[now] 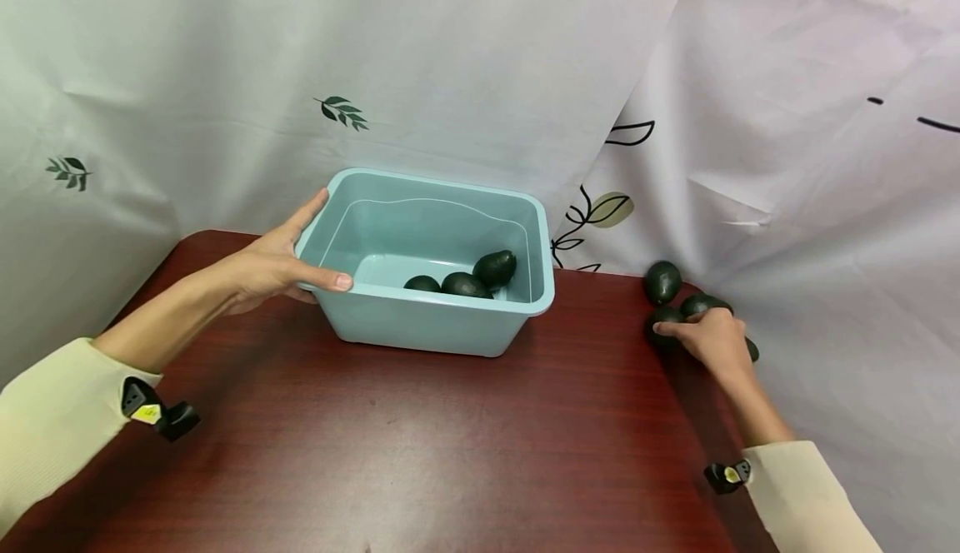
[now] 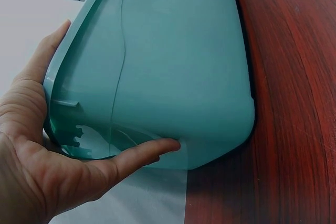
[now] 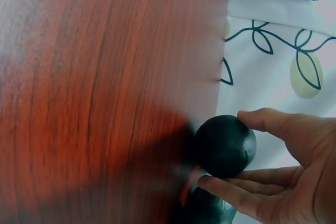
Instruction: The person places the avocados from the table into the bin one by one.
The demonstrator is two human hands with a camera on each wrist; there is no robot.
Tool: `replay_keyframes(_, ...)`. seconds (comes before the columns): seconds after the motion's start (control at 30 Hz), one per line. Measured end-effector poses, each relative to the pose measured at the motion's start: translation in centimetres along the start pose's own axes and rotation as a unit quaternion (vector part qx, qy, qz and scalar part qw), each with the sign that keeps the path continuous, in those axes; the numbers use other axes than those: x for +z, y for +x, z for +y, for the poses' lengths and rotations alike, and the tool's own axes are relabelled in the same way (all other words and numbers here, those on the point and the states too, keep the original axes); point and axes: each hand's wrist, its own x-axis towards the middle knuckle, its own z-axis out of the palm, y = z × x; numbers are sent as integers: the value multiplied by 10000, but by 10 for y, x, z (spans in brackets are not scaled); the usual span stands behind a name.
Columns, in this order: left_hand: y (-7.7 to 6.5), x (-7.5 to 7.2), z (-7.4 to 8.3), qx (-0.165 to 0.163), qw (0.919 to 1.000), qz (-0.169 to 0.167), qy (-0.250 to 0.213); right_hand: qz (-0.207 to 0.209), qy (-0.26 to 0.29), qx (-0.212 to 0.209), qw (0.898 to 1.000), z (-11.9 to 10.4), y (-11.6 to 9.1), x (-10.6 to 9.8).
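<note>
A light blue plastic bin [image 1: 420, 320] stands on the table, with several dark green avocados [image 1: 495, 270] inside at its right end. My left hand [image 1: 273, 266] grips the bin's left end, thumb over the front rim and a finger along the left rim. At the table's right edge, my right hand [image 1: 716, 341] holds a dark avocado [image 3: 224, 145] between thumb and fingers. Another avocado [image 3: 207, 208] lies right below those fingers in the right wrist view. Around this hand are more avocados, one behind it [image 1: 662, 282] and one partly covered by it [image 1: 697, 304].
The dark red wooden table [image 1: 420, 445] runs under the bin and both arms. A pale cloth [image 1: 465, 62] with leaf prints hangs close behind the bin and along the table's right side, near the loose avocados.
</note>
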Motion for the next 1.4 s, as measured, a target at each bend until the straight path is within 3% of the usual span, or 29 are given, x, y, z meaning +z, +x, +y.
replay_keyframes(0.33, 0, 0, 0, -13, 10000, 9, 4, -31, 133, -500, 9987, -6, 5, 12)
replay_keyframes(0.7, 1, 1, 0, -44, 10000, 34, -13, 33, 388, -531, 9978, -11, 9, 23)
replay_keyframes(1.1, 0, 1, -1, -53, 10000, 22, -28, 16, 688, -326, 9971, -21, 19, 19)
replay_keyframes(1.4, 1, 1, 0, -60, 10000, -10, -15, 361, 923, -573, 9934, -29, 27, 15)
